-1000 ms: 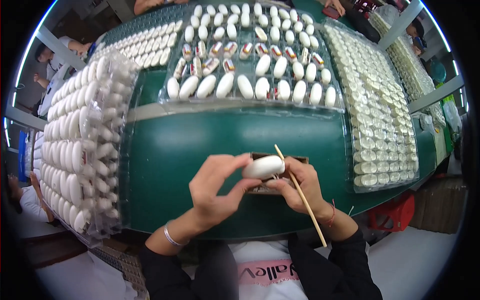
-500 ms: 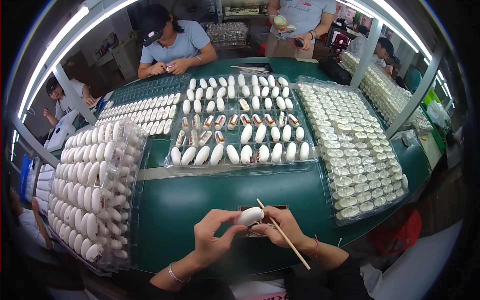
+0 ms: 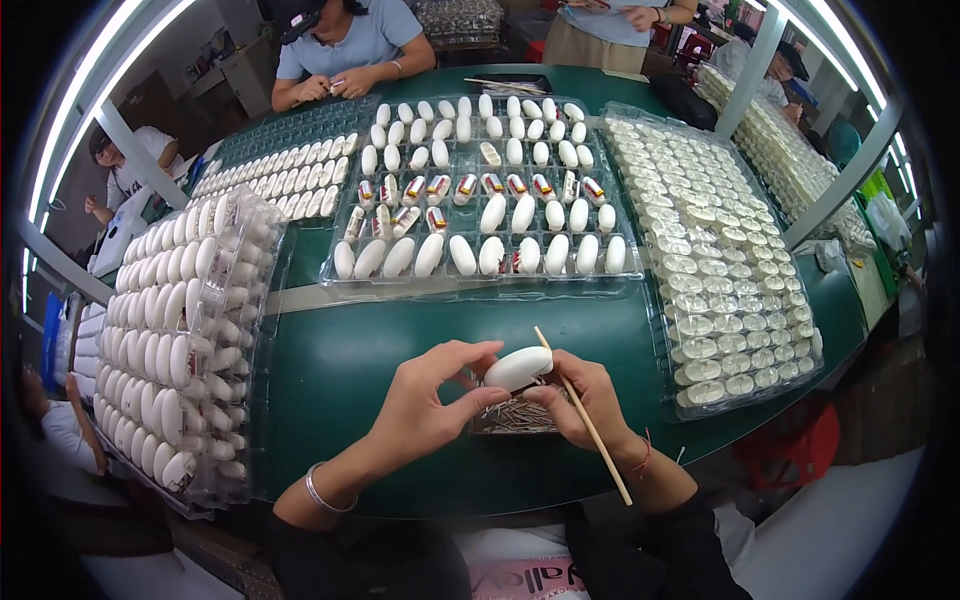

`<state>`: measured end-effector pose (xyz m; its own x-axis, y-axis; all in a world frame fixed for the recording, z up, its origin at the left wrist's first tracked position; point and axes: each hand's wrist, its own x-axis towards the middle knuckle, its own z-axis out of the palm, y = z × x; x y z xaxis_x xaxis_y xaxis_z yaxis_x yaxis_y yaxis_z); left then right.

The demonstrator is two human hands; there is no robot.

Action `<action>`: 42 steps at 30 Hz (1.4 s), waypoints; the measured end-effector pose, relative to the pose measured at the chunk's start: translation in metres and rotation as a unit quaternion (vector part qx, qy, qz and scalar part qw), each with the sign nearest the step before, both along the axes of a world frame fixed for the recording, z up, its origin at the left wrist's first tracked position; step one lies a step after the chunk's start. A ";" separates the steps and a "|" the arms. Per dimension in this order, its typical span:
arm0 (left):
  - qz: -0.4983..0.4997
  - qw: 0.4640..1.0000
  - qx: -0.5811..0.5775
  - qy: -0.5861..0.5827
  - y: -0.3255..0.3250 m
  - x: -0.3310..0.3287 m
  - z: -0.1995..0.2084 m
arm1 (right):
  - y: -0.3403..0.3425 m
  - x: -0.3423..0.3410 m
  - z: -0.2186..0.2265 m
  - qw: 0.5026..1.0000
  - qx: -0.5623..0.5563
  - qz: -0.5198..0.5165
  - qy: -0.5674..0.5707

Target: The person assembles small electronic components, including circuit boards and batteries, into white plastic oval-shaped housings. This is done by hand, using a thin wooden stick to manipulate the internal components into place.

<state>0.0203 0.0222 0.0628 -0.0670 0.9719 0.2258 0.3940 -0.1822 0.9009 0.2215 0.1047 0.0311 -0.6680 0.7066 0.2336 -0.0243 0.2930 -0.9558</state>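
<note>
A smooth white oval shell point(image 3: 518, 369) is held up in front of me, tilted with its right end higher. My left hand point(image 3: 425, 400) grips its left end between thumb and fingers. At the shell's right end, my right hand point(image 3: 582, 402) pinches it and also keeps a thin wooden stick point(image 3: 597, 436) slanting across the fingers. The underside of the shell is hidden from view. Below both hands lies a small open box of thin metal pins or screws point(image 3: 515, 416), partly covered by my fingers.
A clear tray point(image 3: 480, 283) of white oval shells, some open with batteries showing, lies ahead. Stacked trays point(image 3: 180, 330) stand left, and another clear-tray stack point(image 3: 725, 270) stands right. Across the green table point(image 3: 400, 330), a person point(image 3: 355, 55) works.
The view has tipped downward, so the trays, my hands and the shell sit higher in the picture. Both hands stay on the shell and the stick remains in my right hand.
</note>
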 end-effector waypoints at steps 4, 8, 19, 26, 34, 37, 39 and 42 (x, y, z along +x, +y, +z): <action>-0.076 0.995 -0.070 0.000 0.022 -0.009 0.008 | 0.000 0.001 -0.003 0.997 -0.078 -0.023 0.017; -0.028 0.989 -0.117 -0.084 0.066 -0.017 0.002 | 0.003 -0.002 -0.011 0.984 -0.122 -0.093 0.092; 0.285 0.898 -0.013 0.335 0.191 -0.071 -0.055 | 0.008 -0.002 -0.014 0.996 -0.049 -0.061 0.039; 0.286 0.849 0.054 0.442 0.179 -0.069 -0.051 | 0.001 -0.006 -0.014 0.999 -0.016 -0.024 0.017; 0.048 0.859 0.425 -0.280 0.035 0.025 0.147 | 0.000 0.008 -0.021 0.999 -0.022 -0.046 -0.011; 0.060 0.755 0.462 -0.461 0.021 0.030 0.148 | 0.008 -0.001 -0.033 0.999 -0.005 -0.048 -0.010; 0.054 0.751 0.443 -0.487 0.016 0.039 0.137 | 0.008 -0.012 -0.029 0.999 0.006 -0.035 0.016; 0.030 0.740 0.419 -0.525 0.012 0.060 0.119 | 0.008 -0.014 -0.031 0.998 0.001 -0.021 0.054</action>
<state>0.0799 0.0341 0.1817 -0.6711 0.5080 0.5399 -0.4133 -0.8610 0.2964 0.2080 0.1127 -0.0002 -0.6092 0.7326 0.3036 -0.1154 0.2968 -0.9479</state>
